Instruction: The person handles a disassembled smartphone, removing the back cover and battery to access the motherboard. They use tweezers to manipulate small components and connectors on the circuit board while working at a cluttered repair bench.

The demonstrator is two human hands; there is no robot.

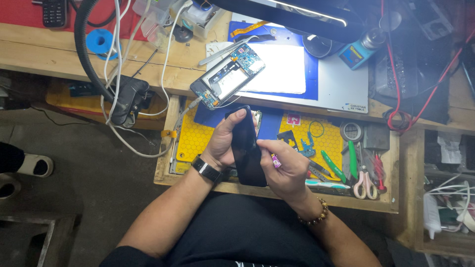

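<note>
My left hand (pixel 223 141) grips a black phone (pixel 247 151) from its left side, thumb over the top edge, holding it upright over an open wooden drawer (pixel 163 148). My right hand (pixel 284 165) presses against the phone's right edge and pinches a small purple tool (pixel 275 160) between its fingers. A black watch sits on my left wrist and a bead bracelet on my right. On the workbench above lies an opened phone (pixel 226 76) with its circuit board exposed, tweezers (pixel 222 53) beside it.
The drawer holds a yellow honeycomb mat (pixel 195 138), green-handled tools (pixel 334 167), scissors (pixel 364 180) and tape rolls (pixel 352 131). A lit white pad (pixel 282 69) lies on a blue mat under a lamp. White cables (pixel 116 54) and a black hose (pixel 86 54) hang at left. A sandalled foot (pixel 32 164) is on the floor.
</note>
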